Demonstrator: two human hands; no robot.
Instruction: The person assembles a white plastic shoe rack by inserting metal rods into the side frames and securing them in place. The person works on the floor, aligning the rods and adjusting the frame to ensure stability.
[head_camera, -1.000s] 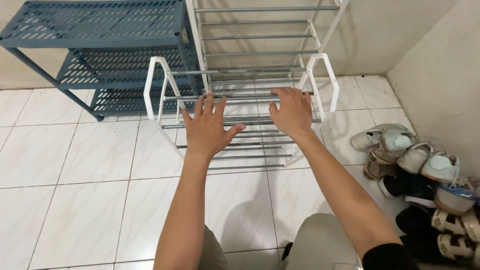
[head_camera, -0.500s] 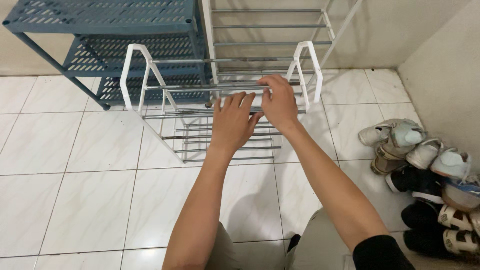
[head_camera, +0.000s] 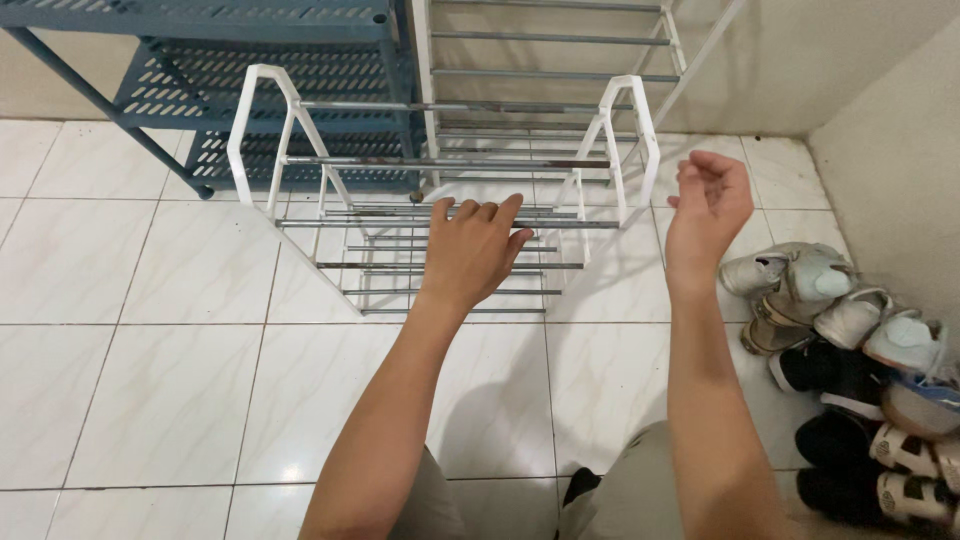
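Head view: a low white rack (head_camera: 262, 120) with grey metal rods stands on the tiled floor (head_camera: 150, 380), straight ahead of the person. The left hand (head_camera: 470, 250) reaches out over its front rods, palm down, fingers stretched and slightly spread; the fingertips (head_camera: 478, 210) lie at the upper front rod, though whether they press on it cannot be told, and they grip nothing. The right hand (head_camera: 708, 205) hangs in the air just right of the rack's right end frame, apart from it, wrist bent, fingers loosely curled, holding nothing. The rack thus lies under and ahead of the left hand and to the left of the right hand. Behind it stand a blue shelf (head_camera: 200, 60) on the left and a taller white rack (head_camera: 550, 40) against the wall. A pile of shoes (head_camera: 850, 350) lies along the right wall, near the right forearm.
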